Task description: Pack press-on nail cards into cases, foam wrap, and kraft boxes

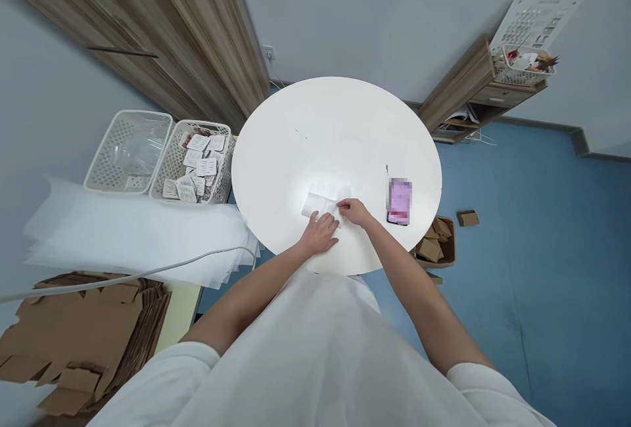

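Note:
A thin white sheet [319, 203], folded and partly see-through, lies near the front edge of the round white table [335, 125]. My left hand [320, 233] rests flat on its near edge with the fingers stretched out. At its right end, my right hand [352, 210] pinches the sheet between thumb and fingers. Whether anything lies inside the folds cannot be made out. To the right of my right hand sits a phone [399, 201] with a blurred pinkish screen.
Left of the table stand a white basket [227, 171] of printed cards and another basket [98, 167] holding clear plastic. Beside them are stacked white sheets [148, 230] and flattened cardboard boxes [83, 328]. A cardboard-filled bin [449, 259] stands below the right edge.

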Motion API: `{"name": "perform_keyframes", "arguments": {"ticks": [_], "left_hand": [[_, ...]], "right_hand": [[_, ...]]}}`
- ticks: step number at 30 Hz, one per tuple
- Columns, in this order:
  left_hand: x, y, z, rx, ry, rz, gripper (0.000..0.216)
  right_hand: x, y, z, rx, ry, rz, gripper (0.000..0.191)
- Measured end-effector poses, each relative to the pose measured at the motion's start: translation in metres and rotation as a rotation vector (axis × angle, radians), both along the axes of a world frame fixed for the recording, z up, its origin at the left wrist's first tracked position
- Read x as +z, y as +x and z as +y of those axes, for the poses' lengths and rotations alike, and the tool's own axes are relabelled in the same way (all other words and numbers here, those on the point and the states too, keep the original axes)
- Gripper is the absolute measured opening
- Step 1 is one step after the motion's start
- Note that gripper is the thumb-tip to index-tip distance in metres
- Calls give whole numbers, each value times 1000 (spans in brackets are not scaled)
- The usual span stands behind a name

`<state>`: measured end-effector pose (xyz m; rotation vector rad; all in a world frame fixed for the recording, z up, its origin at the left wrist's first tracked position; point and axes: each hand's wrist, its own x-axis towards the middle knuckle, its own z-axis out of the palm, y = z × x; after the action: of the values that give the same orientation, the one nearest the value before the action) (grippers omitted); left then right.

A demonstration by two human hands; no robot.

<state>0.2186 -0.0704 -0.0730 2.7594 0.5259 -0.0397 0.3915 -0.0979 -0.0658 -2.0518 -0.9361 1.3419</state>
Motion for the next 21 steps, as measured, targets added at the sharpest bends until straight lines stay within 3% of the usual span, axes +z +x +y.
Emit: {"name": "perform_keyframes", "arguments": {"ticks": [3, 6, 11, 16, 19, 21], "left_hand": [[-2, -5, -1, 9, -9, 0, 45], [-6, -10, -3, 4, -43, -15, 50], [-15, -17, -6, 36, -130, -67, 56], [-21, -16, -13, 153, -273, -176, 54], [-20, -15, -19, 263, -379, -260, 47], [-19, -17, -21, 438, -446, -320, 44]], "right_hand": [[-5, -12, -16, 164, 128, -391, 43], [-8, -27, -34, 273, 165, -578, 48], [-10, -35, -40, 325, 94, -590, 49], [-11, -31, -34, 331, 96, -537, 53], [-12, -33, -32, 278, 93, -537, 52], [-12, -34, -31, 251, 92, -530, 52]]}}
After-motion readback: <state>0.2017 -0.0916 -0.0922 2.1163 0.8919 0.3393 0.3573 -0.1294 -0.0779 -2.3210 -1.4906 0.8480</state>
